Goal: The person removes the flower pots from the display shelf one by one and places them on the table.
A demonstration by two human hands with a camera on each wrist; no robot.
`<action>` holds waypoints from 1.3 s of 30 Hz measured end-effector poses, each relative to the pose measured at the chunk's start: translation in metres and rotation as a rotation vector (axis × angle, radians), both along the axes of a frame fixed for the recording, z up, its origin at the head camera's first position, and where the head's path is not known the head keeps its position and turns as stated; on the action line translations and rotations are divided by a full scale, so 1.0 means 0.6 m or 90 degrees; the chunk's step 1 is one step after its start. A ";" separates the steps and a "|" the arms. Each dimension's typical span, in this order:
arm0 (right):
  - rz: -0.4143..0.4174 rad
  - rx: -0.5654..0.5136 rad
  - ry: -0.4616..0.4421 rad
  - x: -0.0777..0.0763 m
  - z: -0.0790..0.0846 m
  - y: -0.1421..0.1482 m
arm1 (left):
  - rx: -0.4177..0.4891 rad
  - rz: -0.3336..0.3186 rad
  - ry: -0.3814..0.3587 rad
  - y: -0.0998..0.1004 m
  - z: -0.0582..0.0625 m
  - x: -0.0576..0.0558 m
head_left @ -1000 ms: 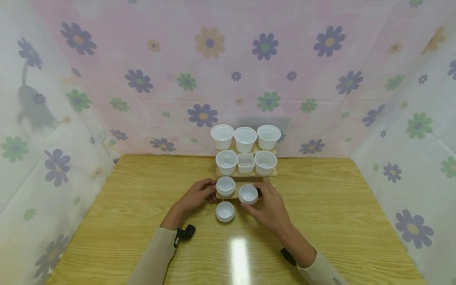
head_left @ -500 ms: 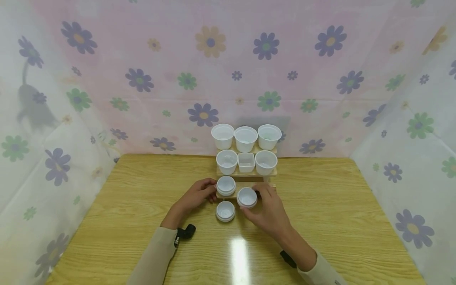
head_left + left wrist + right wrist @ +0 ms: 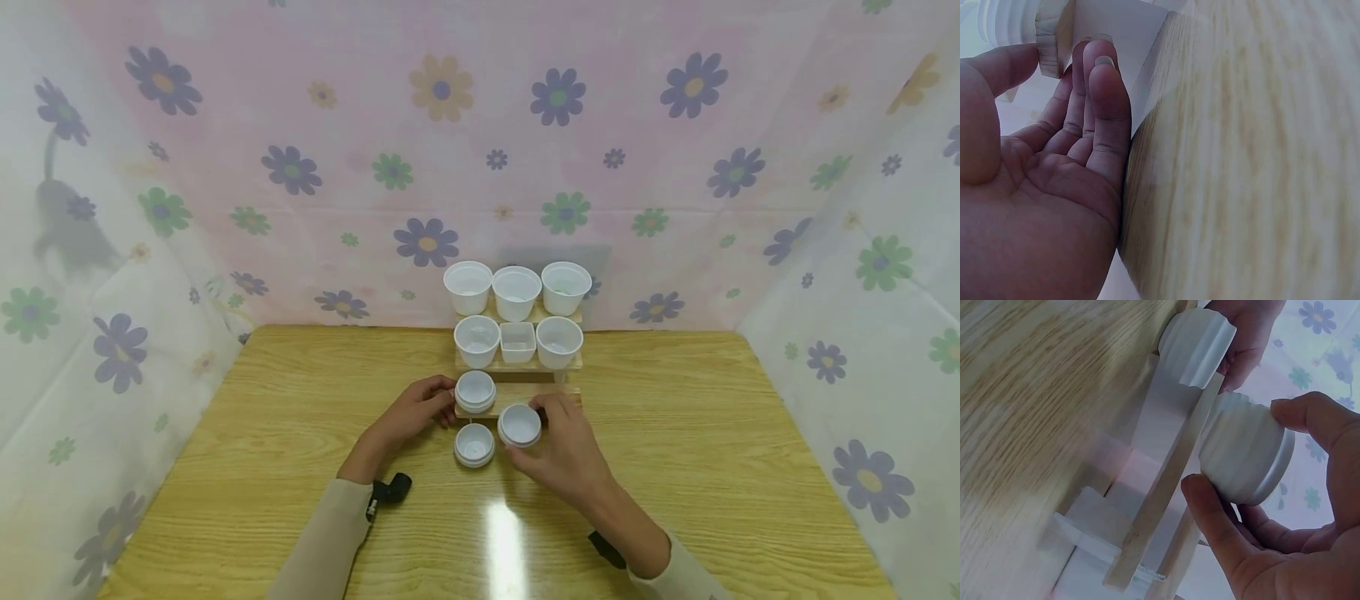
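Observation:
In the head view my right hand (image 3: 566, 458) pinches a small white round cup (image 3: 520, 425) between thumb and fingers, in front of the lowest shelf (image 3: 525, 408) of a wooden tiered stand. The right wrist view shows the stepped wall of that cup (image 3: 1244, 453) from the side, fingertips around it. My left hand (image 3: 412, 408) is at the stand's left side, its thumb and fingers on the wooden shelf end (image 3: 1054, 37). A similar cup (image 3: 475, 392) sits on the left of that shelf, and another cup (image 3: 474, 446) stands on the table just before it.
The upper shelves bear several larger white cups, such as the back right one (image 3: 566, 287), and a small square cup (image 3: 517, 342). Flowered cloth (image 3: 330, 225) hangs close behind the stand and along both sides of the wooden table (image 3: 675, 400).
My right hand has drawn its cup slightly toward me, from over the lowest shelf to in front of its edge. The left hand stays at the stand's side.

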State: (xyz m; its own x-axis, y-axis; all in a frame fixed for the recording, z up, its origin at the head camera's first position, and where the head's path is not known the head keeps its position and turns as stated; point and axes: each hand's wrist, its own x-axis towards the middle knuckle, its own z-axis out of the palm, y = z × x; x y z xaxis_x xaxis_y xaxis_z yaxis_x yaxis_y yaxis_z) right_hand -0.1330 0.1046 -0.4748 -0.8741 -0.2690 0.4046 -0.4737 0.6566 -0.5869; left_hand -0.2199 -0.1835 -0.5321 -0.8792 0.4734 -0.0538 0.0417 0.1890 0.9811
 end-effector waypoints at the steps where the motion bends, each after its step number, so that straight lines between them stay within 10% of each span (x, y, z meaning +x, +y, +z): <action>1: -0.002 0.001 -0.009 0.001 0.000 -0.001 | -0.001 0.000 0.000 0.000 0.000 0.000; 39: -0.043 0.049 -0.115 0.007 -0.020 -0.016 | 0.000 0.002 -0.003 0.002 0.003 0.002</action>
